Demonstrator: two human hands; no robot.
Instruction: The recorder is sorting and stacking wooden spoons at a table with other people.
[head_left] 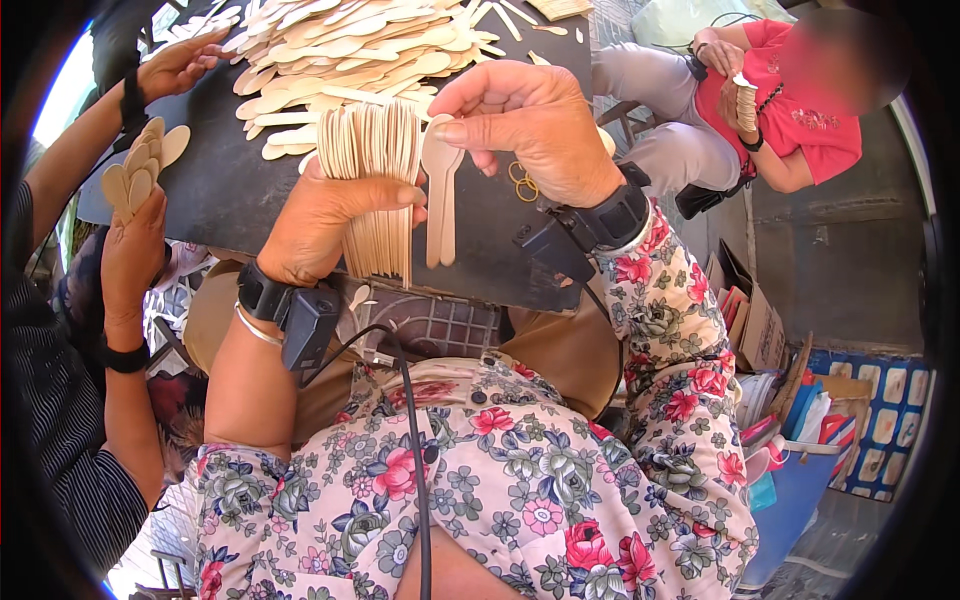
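Observation:
My left hand (325, 215) is wrapped round a thick stack of flat wooden spoons (372, 145), held upright with their edges lined up. Just right of that stack, my right hand (535, 130) pinches a couple of loose wooden spoons (440, 205) by their broad ends, handles hanging down. These loose spoons sit close beside the stack; whether they touch it I cannot tell. Beyond both hands, a large heap of wooden spoons (350, 50) is spread over the dark table (200, 185). Some yellow rubber bands (523, 182) lie on the table below my right wrist.
At the left, a co-worker's hand (135, 240) holds a fan of wooden spoons (145, 165); their other hand (185, 65) reaches toward the heap. A seated person in a pink shirt (790, 100) is at the far right. A cardboard box (760, 325) and blue bin (800, 510) stand at lower right.

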